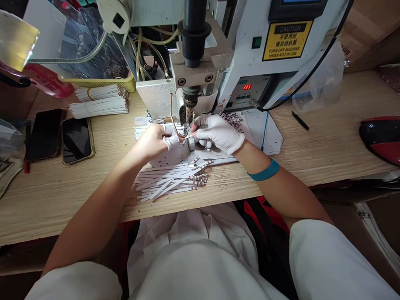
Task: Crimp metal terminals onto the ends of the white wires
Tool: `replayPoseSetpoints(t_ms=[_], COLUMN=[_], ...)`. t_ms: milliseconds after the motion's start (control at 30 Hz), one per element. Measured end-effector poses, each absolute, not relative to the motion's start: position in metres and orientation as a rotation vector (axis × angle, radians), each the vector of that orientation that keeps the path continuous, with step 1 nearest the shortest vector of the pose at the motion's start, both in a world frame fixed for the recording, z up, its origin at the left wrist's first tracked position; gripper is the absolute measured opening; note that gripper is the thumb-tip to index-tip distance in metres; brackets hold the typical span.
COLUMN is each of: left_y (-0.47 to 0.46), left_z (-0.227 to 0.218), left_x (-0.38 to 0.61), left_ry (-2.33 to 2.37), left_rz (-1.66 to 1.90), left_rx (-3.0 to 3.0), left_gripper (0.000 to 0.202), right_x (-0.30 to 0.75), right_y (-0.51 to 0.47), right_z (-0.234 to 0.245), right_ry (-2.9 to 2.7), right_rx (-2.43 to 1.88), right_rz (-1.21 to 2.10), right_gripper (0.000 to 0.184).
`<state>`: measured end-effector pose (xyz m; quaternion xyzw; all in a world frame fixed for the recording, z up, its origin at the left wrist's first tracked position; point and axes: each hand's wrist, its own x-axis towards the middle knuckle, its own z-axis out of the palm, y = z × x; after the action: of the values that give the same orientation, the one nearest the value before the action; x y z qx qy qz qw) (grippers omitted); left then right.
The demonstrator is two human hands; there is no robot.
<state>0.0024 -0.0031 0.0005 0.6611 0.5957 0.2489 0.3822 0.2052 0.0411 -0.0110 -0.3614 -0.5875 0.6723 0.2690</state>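
Note:
My left hand [156,139], bare except for white finger cots, pinches something small right under the machine's tip [189,116]. My right hand [219,132] wears a white glove and pinches the same spot from the right. What the fingers hold is too small to name; it may be a white strip. A loose heap of several white strips with red-marked ends [171,178] lies on the wooden bench [318,145] just below my hands. The grey bench machine [223,41] stands behind them, its black column pointing down at my fingertips.
Bundled white strips [99,101] lie at the back left under a yellow basket [100,81]. Two dark phones [61,137] rest on the left. A black pen [300,120] and a clear bag [320,80] lie right of the machine; a red-black object [386,138] sits far right.

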Motion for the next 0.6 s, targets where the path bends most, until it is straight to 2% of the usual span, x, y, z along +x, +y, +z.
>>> replayPoseSetpoints(t_ms=[600], left_y=[-0.0024], left_z=[-0.0003], left_x=[0.0040], left_ry=[1.504], left_rz=[0.663], left_rx=[1.481], left_gripper=[0.019], right_x=[0.2058], right_y=[0.0413], right_z=[-0.0097], right_ry=[-1.522], right_rx=[-0.941], right_rz=[1.873], right_gripper=[0.011])
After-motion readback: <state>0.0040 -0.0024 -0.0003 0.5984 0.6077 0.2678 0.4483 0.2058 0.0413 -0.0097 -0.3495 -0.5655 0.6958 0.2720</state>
